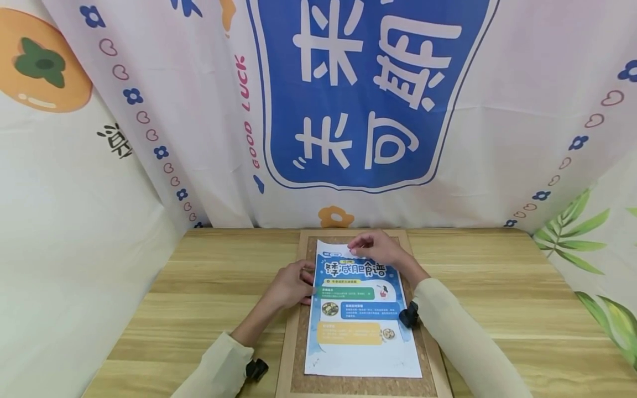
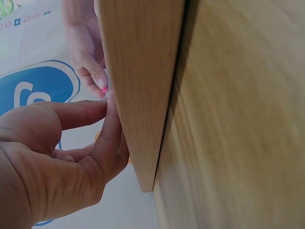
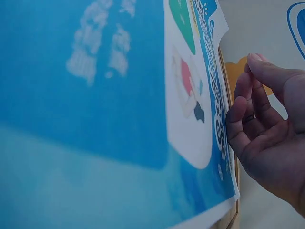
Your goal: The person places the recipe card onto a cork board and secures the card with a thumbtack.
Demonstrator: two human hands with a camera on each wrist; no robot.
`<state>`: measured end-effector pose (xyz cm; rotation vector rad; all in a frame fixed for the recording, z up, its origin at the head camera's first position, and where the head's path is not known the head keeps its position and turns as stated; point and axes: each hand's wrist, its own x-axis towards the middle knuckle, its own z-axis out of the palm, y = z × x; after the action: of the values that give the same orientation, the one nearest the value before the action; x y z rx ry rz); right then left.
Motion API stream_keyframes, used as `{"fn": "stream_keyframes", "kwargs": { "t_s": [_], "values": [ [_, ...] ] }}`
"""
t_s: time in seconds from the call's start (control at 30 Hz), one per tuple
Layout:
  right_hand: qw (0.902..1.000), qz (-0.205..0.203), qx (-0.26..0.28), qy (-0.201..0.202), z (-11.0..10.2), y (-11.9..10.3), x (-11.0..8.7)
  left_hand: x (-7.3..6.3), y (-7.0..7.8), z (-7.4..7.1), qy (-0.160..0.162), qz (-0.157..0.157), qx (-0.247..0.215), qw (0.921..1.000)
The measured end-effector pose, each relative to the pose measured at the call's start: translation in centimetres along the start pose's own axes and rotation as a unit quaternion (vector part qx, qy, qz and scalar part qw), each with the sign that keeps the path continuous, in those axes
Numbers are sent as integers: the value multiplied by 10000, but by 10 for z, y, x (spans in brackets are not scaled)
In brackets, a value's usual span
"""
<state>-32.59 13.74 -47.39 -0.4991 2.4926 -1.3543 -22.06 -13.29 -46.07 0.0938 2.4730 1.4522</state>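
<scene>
A poster [image 1: 358, 362] with blue, green and yellow print lies on a cork board [image 1: 363, 385] with a wooden frame. My right hand [image 1: 378, 247] is over the poster's top edge, pinching a small pink pushpin [image 2: 105, 89] between thumb and fingertips. In the right wrist view that hand [image 3: 267, 114] has its other fingers loosely bent. At the board's left side, my left hand [image 1: 291, 286] rests with bent fingers against the frame and the poster's left edge. The left wrist view shows this hand [image 2: 66, 152] with its fingertips partly hidden behind the wooden frame [image 2: 138, 62].
The board lies on a wood-grain table [image 1: 214, 304], its far end close to a printed curtain [image 1: 478, 166]. Table surface extends on both sides of the board. A small black device [image 1: 256, 369] is worn at the left sleeve, another [image 1: 409, 315] at the right.
</scene>
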Motion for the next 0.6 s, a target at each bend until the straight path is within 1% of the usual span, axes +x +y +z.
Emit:
{"fn": "stream_keyframes", "kwargs": {
  "t_s": [0.13, 0.37, 0.6],
  "values": [
    [10000, 26, -42, 31, 1, -1, 2, 1, 0, 0, 14, -16, -2, 10000],
    [9998, -129, -108, -53, 4, -6, 6, -1, 1, 0, 49, 12, 11, 10000],
    [9998, -134, -107, -106, 12, -11, 12, -1, 1, 1, 24, 9, 25, 10000]
  ]
}}
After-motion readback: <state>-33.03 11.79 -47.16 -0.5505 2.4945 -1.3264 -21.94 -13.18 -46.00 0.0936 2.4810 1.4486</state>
